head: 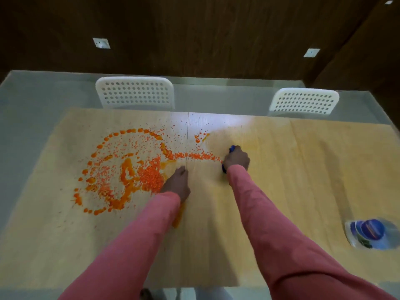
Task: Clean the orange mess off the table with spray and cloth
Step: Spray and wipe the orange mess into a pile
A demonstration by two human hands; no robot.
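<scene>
1. The right hand point(236, 158) has its fingers curled over a blue cloth point(232, 148), pressing it flat onto the table point(303, 169) near the middle; blue shows at the fingertips and beside the wrist.
2. The left hand point(178, 182) rests on the table at the edge of the orange mess point(129, 169); its fingers seem loosely bent and hold nothing.
3. Both arms wear pink sleeves point(270, 224) reaching in from the near edge.
4. The orange mess covers the left half of the table: a ring of blobs, thick smears and many small specks, with a thin trail running right to the cloth.
5. Beyond the cloth lies a pale wiped patch.
6. The spray bottle point(371, 233), blurred, sits near the right edge, well apart from both hands.
7. Two white chairs point(135, 93) stand at the far edge.
</scene>
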